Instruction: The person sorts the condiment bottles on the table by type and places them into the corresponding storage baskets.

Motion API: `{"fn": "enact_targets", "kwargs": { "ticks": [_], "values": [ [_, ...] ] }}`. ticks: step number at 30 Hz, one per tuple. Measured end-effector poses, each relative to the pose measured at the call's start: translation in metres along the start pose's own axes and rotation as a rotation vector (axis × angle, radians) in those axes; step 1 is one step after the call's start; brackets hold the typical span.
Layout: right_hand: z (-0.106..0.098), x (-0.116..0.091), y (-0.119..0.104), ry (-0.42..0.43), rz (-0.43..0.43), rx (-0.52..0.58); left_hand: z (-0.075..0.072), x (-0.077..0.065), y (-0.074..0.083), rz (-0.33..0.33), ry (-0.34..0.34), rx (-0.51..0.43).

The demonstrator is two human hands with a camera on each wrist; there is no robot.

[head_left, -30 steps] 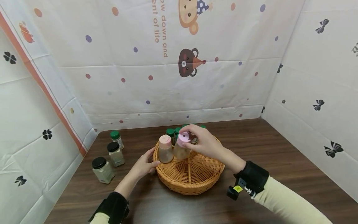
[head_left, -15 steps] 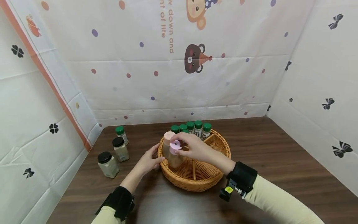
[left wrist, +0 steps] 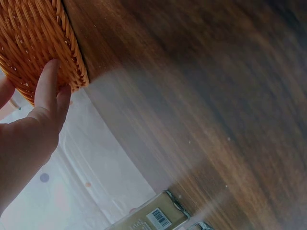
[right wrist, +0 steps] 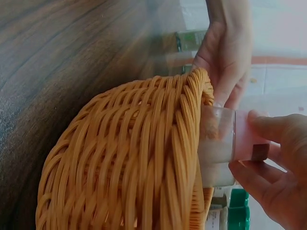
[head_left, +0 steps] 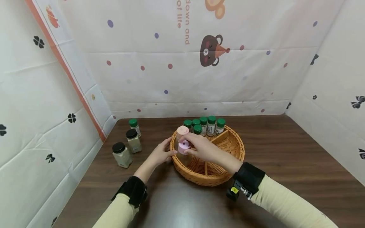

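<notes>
A round wicker basket with dividers stands on the table. My left hand holds its left side, thumb at the rim and fingers on the outer weave. My right hand pinches the lilac-pink lid of a clear seasoning jar, which sits low inside the left front compartment. In the right wrist view, the jar's body reaches below the rim and its base is hidden. Just behind it is a jar with a peach lid, partly covered by my right hand.
Several green-capped spice bottles fill the basket's back compartment. Left of the basket stand two black-lidded jars and one green-capped bottle. Printed cloth hangs behind the wooden table and along its sides.
My right hand has brought the pink-lidded jar left and lower, in front of the peach-lidded jar, which is set further back. My left hand stays on the basket. The head view has shifted.
</notes>
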State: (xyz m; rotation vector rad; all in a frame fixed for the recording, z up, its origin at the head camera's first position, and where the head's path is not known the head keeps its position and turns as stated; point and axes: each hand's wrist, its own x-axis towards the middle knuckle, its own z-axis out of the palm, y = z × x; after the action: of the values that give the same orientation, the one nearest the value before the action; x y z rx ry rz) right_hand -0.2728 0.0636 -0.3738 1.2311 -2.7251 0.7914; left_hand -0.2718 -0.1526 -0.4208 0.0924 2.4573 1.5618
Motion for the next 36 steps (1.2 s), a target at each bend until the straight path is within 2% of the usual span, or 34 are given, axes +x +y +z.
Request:
{"fn": "enact_targets", "kwargs": {
  "ticks": [6,12,23,28,36],
  "values": [
    [-0.008,0.008,0.001,-0.008,0.037,-0.012,-0.005,0.013,0.008,-0.009,-0.018,0.0],
    [-0.011,0.015,-0.001,-0.028,0.063,-0.011,-0.009,0.017,0.011,-0.034,-0.023,-0.002],
    [-0.01,0.015,-0.003,-0.062,0.094,0.014,-0.007,0.013,0.011,-0.066,-0.014,-0.049],
    [-0.012,0.011,-0.004,-0.053,0.088,0.018,-0.005,0.009,0.013,-0.056,-0.011,-0.021],
    [-0.007,0.002,-0.006,-0.052,0.057,0.001,0.0,0.002,0.008,-0.067,-0.012,-0.048]
  ]
}}
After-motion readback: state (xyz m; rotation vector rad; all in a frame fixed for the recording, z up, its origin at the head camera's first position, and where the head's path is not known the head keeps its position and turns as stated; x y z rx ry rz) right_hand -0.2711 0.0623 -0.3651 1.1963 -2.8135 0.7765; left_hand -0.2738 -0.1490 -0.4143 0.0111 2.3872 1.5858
